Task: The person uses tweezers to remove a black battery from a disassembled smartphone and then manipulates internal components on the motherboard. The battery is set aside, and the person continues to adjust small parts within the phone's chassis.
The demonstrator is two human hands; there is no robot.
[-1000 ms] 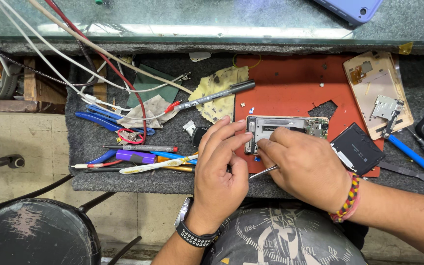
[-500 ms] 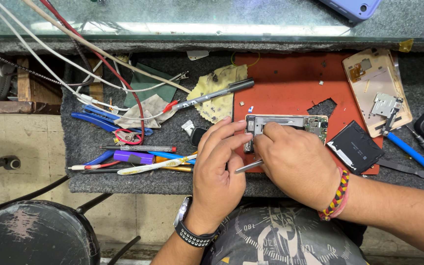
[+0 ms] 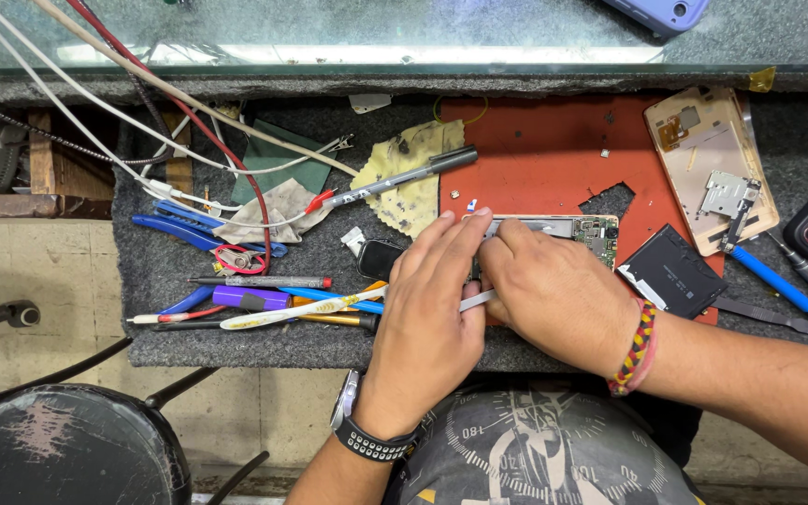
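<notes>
Both hands [image 3: 493,299] closer over circuit board [image 3: 596,229].

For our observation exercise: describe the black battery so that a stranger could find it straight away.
Start at the red mat on the grey bench. At its lower right edge, just right of the right hand, lies the battery: a flat black rectangle, tilted, unlike the gold phone back above it.
</notes>
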